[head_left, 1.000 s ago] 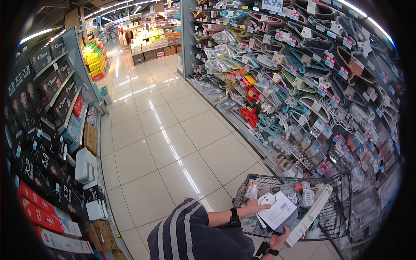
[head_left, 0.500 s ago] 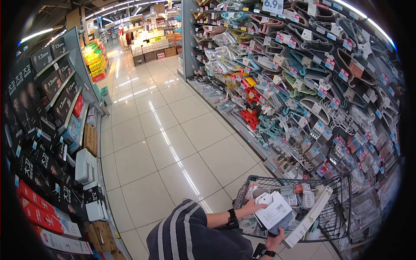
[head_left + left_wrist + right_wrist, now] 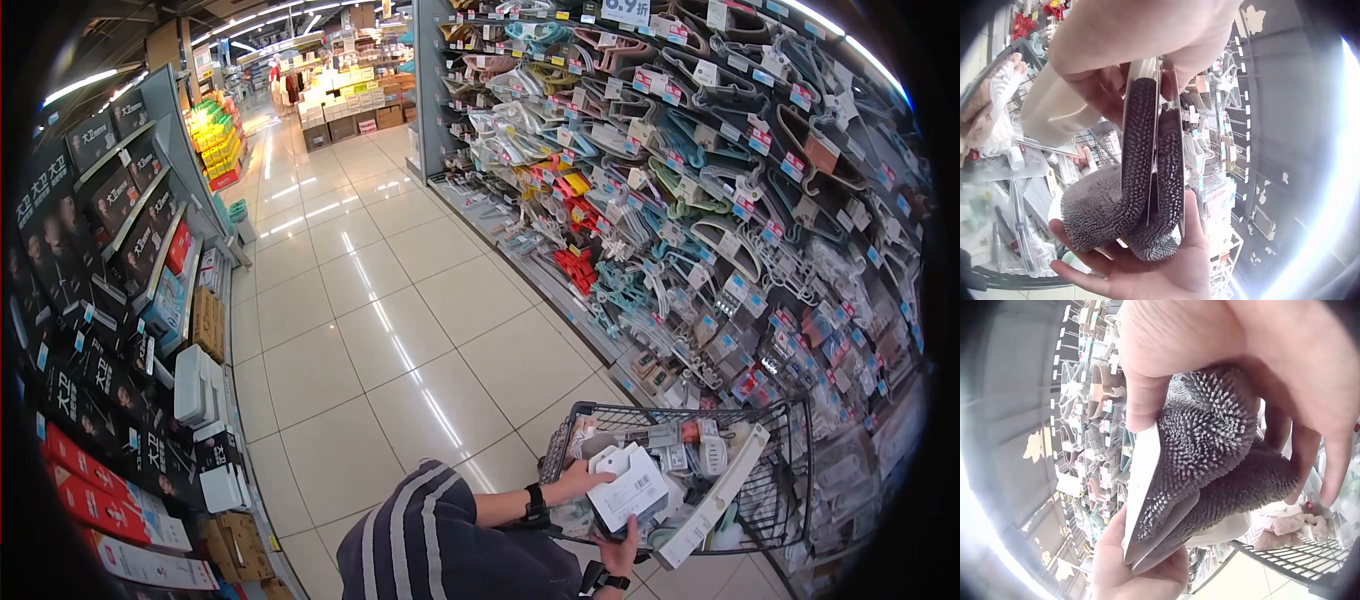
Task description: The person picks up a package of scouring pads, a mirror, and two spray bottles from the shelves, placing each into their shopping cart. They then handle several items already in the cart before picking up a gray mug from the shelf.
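Observation:
Two white-carded packs (image 3: 632,495) of grey, shaggy-pile items are held together over a shopping cart. My left hand (image 3: 573,484) grips the card ends at the upper left. At their lower edge, my right hand (image 3: 620,548) has its thumb against the card. In the left wrist view, the left hand (image 3: 1135,37) pinches the cards above the grey pile (image 3: 1100,209), and the right hand (image 3: 1160,275) cups it from below. The right wrist view has the right hand (image 3: 1241,337) around the pile (image 3: 1210,425), with the thumb on a white card (image 3: 1143,481).
The wire cart (image 3: 808,470) holds mixed packaged goods and a long white box (image 3: 712,500) laid across it. Racks of hangers (image 3: 690,190) line the right side; shelves of black boxes (image 3: 75,385) stand left of the tiled aisle (image 3: 400,330).
My right hand has shifted left along the packs' lower edge, and its thumb now lies on the card front. The cards have tilted slightly, while my left hand keeps hold of them.

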The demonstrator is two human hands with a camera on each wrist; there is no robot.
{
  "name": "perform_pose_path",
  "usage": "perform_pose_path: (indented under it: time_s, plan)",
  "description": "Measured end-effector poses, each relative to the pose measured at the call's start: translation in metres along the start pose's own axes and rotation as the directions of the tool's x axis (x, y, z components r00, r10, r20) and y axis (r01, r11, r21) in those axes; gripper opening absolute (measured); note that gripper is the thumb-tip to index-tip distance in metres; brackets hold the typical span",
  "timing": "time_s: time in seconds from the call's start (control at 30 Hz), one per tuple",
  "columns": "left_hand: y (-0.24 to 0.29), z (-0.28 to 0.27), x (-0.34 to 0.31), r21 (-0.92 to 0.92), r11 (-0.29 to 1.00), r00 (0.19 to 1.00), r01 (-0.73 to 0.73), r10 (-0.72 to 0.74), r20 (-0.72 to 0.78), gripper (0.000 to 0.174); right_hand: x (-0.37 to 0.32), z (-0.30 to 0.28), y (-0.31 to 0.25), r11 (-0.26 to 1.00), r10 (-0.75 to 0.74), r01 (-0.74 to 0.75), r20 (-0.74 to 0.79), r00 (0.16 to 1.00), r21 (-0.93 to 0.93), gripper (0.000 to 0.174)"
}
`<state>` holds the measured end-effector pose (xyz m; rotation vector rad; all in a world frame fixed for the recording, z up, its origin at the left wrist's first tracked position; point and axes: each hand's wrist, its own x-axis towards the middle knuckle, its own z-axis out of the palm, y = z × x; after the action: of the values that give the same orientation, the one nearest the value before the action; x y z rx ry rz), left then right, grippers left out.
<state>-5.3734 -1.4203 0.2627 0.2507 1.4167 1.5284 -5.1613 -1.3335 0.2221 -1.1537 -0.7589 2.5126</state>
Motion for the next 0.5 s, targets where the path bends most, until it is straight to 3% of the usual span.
perform_pose_path:
  time_s: [0.1,0.3,0.5]
  plan:
    - [0.001,0.001,-0.004,-0.023,1.0,0.999,-0.021,0.021,0.035,0.047,-0.014,0.022,-0.002,0.999,-0.007,0.008,-0.011,1.0,0.053,0.05]
    - [-0.002,0.001,-0.001,0.056,0.998,1.0,-0.02,0.018,0.025,0.05,-0.002,0.01,0.006,0.989,-0.046,0.056,-0.08,0.996,0.139,0.044]
    - [0.015,0.005,-0.014,0.07,0.997,0.999,0.015,-0.017,0.031,0.054,-0.006,0.014,0.005,0.992,-0.073,0.083,-0.102,0.992,0.094,0.037]
